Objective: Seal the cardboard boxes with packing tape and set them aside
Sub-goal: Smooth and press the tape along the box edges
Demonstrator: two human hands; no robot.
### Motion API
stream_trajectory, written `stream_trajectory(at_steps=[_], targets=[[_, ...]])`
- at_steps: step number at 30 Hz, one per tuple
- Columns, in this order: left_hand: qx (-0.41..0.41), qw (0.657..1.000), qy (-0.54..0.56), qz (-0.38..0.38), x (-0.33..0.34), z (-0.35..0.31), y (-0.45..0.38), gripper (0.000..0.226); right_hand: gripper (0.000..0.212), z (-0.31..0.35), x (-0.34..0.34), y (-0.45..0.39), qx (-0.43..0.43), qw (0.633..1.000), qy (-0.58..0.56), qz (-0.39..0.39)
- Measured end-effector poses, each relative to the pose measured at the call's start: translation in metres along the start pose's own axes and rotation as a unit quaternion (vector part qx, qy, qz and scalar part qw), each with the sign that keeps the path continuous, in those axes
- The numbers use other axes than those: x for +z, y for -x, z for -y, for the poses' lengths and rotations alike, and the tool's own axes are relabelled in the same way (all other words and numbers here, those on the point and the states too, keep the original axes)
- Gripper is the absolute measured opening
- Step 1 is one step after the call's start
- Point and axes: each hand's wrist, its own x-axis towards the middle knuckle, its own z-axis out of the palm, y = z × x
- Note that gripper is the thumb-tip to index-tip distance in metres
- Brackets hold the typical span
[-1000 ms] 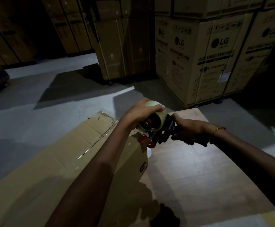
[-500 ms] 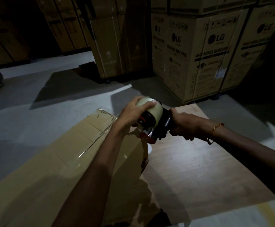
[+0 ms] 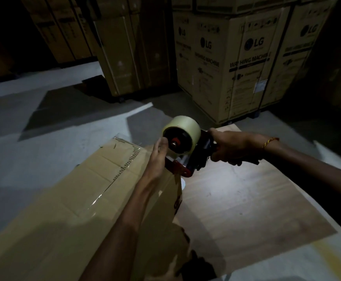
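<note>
Gripping the black handle of the red-and-black handheld tape dispenser, our right hand is clenched firmly around it, a thin gold bangle on that wrist. The pale, cream-coloured roll of packing tape sits on the dispenser, just to the left of that grasp and slightly higher. Our left hand rests against the roll's near face with fingers largely straight; we cannot tell whether it pinches any tape. Directly below this hand lies the long brown cardboard box, a strip of clear tape along its top seam. Beneath our right hand's hold spreads a flat light wooden board on the grey concrete floor. Beyond the dispenser stand tall printed washing-machine cartons.
</note>
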Motion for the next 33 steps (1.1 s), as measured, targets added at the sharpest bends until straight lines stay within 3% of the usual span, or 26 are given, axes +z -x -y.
stream_trajectory(at_steps=[3, 8, 11, 13, 16, 18, 21, 25, 28, 30, 33], targets=[[0.05, 0.996, -0.07, 0.014, 0.004, -0.018, 0.011, 0.085, 0.042, -0.001, -0.005, 0.004, 0.016, 1.0, 0.007, 0.015], [0.041, 0.992, -0.115, 0.01, 0.001, -0.007, 0.009, 0.099, 0.039, -0.011, 0.004, 0.003, 0.012, 1.0, 0.011, -0.003], [0.021, 0.999, -0.037, 0.003, -0.001, -0.009, 0.011, 0.063, 0.044, -0.01, 0.018, 0.0, 0.006, 0.999, 0.032, -0.012], [-0.016, 0.999, -0.026, 0.028, -0.008, -0.018, 0.007, 0.057, 0.047, -0.008, 0.022, 0.0, 0.005, 0.999, 0.042, -0.018], [-0.048, 0.99, -0.091, 0.098, -0.016, -0.048, -0.003, 0.082, 0.05, -0.002, 0.021, 0.0, 0.004, 0.997, 0.072, -0.03], [-0.057, 0.981, -0.139, 0.121, -0.016, -0.064, -0.009, 0.077, 0.052, 0.001, 0.02, -0.001, 0.007, 0.996, 0.089, -0.03], [-0.051, 0.981, -0.143, 0.123, -0.012, -0.067, -0.02, 0.072, 0.053, 0.002, 0.022, 0.001, 0.018, 0.994, 0.103, -0.029], [-0.031, 0.982, -0.143, 0.116, -0.014, -0.062, -0.029, 0.101, 0.05, 0.004, 0.029, 0.006, 0.024, 0.992, 0.118, -0.047], [-0.018, 0.986, -0.122, 0.112, -0.014, -0.058, -0.027, 0.108, 0.051, 0.005, 0.036, 0.009, 0.017, 0.987, 0.146, -0.071], [-0.01, 0.987, -0.119, 0.112, -0.015, -0.056, -0.024, 0.103, 0.055, 0.005, 0.041, 0.011, 0.014, 0.979, 0.182, -0.087], [-0.017, 0.985, -0.129, 0.114, -0.016, -0.06, -0.018, 0.076, 0.057, 0.002, 0.05, 0.014, 0.007, 0.972, 0.201, -0.122]])
